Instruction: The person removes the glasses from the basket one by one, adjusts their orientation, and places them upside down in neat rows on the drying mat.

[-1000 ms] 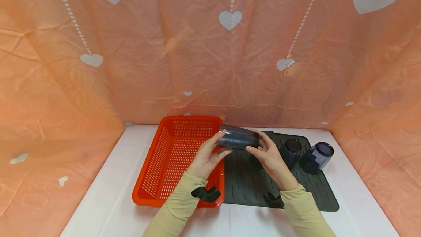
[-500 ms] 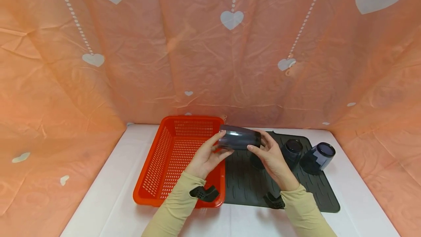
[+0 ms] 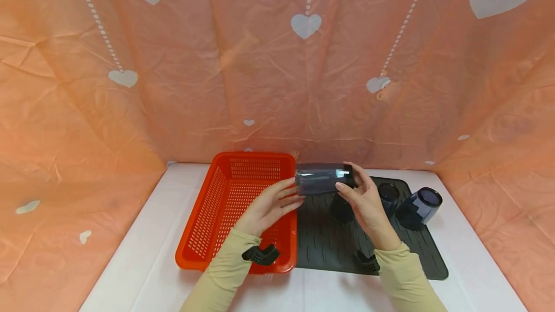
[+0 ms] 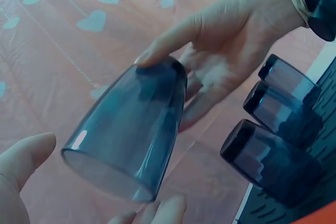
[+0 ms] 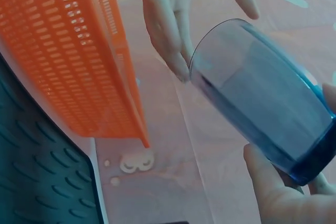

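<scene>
A dark blue-tinted drinking glass [image 3: 321, 180] lies sideways in the air over the mat, its mouth toward the left. My right hand [image 3: 366, 206] grips its thick base between thumb and fingers. My left hand [image 3: 270, 206] has its fingers spread close to the rim; in the left wrist view, thumb and fingertips stand apart around the mouth of the glass [image 4: 128, 129]. Three more tinted glasses stand upside down on the black drying mat [image 3: 318, 249]: one glass [image 3: 341, 210] partly behind my right hand, a second glass [image 3: 389, 196], and a third glass [image 3: 418, 208] at the right.
An orange-red perforated plastic basket [image 3: 191, 235] stands left of the mat on the white table [image 3: 143, 254], with nothing visible inside. A pinkish-orange sheet [image 3: 277, 85] with white hearts hangs behind and at the sides.
The held glass has moved slightly right and levelled out with my right hand. My left hand has loosened from the rim, its fingers straightening and drawing slightly left.
</scene>
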`<state>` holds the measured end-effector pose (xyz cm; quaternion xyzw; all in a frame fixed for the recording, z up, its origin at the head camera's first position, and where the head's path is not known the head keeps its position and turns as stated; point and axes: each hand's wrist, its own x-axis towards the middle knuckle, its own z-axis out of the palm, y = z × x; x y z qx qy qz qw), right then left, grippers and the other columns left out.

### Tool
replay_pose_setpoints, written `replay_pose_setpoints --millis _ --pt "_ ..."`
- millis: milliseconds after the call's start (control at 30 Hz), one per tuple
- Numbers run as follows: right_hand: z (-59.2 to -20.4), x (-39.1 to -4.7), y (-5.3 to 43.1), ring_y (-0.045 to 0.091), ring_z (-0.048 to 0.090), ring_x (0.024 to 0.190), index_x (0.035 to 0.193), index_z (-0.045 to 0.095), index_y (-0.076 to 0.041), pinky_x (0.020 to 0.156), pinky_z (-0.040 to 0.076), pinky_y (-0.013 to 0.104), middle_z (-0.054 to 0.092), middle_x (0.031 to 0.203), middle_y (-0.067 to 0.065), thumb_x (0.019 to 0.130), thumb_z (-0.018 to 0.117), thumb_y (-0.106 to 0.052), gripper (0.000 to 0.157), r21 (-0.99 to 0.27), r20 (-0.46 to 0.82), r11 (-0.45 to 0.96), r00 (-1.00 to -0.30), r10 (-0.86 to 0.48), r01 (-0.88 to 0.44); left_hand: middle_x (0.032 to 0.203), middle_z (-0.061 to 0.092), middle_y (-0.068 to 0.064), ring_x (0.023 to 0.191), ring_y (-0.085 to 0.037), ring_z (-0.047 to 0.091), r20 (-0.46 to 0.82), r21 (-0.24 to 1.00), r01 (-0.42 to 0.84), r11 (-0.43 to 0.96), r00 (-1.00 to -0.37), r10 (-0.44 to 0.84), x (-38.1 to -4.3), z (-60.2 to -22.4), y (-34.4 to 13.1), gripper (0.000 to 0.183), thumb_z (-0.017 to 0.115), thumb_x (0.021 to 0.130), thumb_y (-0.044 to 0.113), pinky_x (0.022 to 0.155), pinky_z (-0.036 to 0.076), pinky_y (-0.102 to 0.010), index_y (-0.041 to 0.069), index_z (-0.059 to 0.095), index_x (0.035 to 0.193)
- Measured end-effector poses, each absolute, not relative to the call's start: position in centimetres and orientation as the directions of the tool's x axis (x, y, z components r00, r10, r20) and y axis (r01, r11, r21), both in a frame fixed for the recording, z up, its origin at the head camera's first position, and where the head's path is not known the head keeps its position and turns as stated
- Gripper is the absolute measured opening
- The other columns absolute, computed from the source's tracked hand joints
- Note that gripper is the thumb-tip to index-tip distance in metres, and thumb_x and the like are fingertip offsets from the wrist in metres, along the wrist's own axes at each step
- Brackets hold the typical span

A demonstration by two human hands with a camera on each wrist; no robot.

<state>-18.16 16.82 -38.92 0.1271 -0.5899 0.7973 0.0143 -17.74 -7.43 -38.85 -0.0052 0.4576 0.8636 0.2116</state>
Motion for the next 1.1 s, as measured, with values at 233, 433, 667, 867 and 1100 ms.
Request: replay_pose_setpoints --millis 233,433,667,867,1100 --pt "-38.5 -18.2 17.5 0.015 0.057 0.095 0.142 0.037 -0.004 0.083 0.051 0.026 0.047 0.129 0.007 0.088 0.063 0.006 0.061 -0.944 0.211 -0.277 -0.973 -0.09 -0.179 0.138 0.043 -0.022 0.125 -0.04 0.045 -0.141 0.799 -0.342 -0.495 -0.906 0.398 -17.8 -39.0 -8.6 0.045 0.054 0.098 0.022 0.103 0.039 -0.043 0.002 0.047 0.137" --pt "-38.6 -18.2 17.8 0.016 0.055 0.097 0.14 0.043 -0.008 0.083 0.05 0.026 0.048 0.127 0.007 0.088 0.064 0.006 0.058 -0.947 0.236 -0.241 -0.969 -0.074 -0.212 0.145 0.037 -0.022 0.13 -0.039 0.04 -0.135 0.788 -0.356 -0.502 -0.896 0.424 -17.8 -38.9 -9.2 0.054 0.053 0.098 0.023 0.105 0.037 -0.041 -0.001 0.037 0.143" --pt "-38.5 -18.3 17.9 0.018 0.055 0.102 0.138 0.047 -0.013 0.082 0.05 0.026 0.047 0.13 0.008 0.087 0.066 0.005 0.058 -0.948 0.259 -0.209 -0.964 -0.06 -0.241 0.147 0.033 -0.023 0.131 -0.039 0.039 -0.135 0.788 -0.356 -0.502 -0.896 0.422 -17.7 -38.8 -9.9 0.053 0.051 0.099 0.023 0.106 0.035 -0.042 -0.001 0.036 0.144" --pt "-38.5 -18.3 17.9 0.02 0.055 0.104 0.139 0.045 -0.014 0.083 0.051 0.026 0.047 0.133 0.007 0.085 0.071 -0.001 0.061 -0.964 0.25 -0.11 -0.967 -0.046 -0.244 0.146 0.036 -0.022 0.13 -0.038 0.04 -0.143 0.795 -0.344 -0.5 -0.907 0.395 -17.7 -38.6 -10.9 0.052 0.05 0.099 0.024 0.106 0.036 -0.042 0.0 0.037 0.144" --pt "-38.7 -18.4 17.9 0.02 0.054 0.103 0.139 0.046 -0.014 0.079 0.052 0.025 0.049 0.133 0.007 0.084 0.074 -0.005 0.063 -0.962 0.272 -0.023 -0.962 -0.032 -0.271 0.146 0.035 -0.023 0.134 -0.041 0.033 -0.157 0.782 -0.346 -0.519 -0.914 0.373 -17.7 -38.5 -12.3 0.051 0.051 0.099 0.024 0.107 0.033 -0.043 0.001 0.038 0.144"
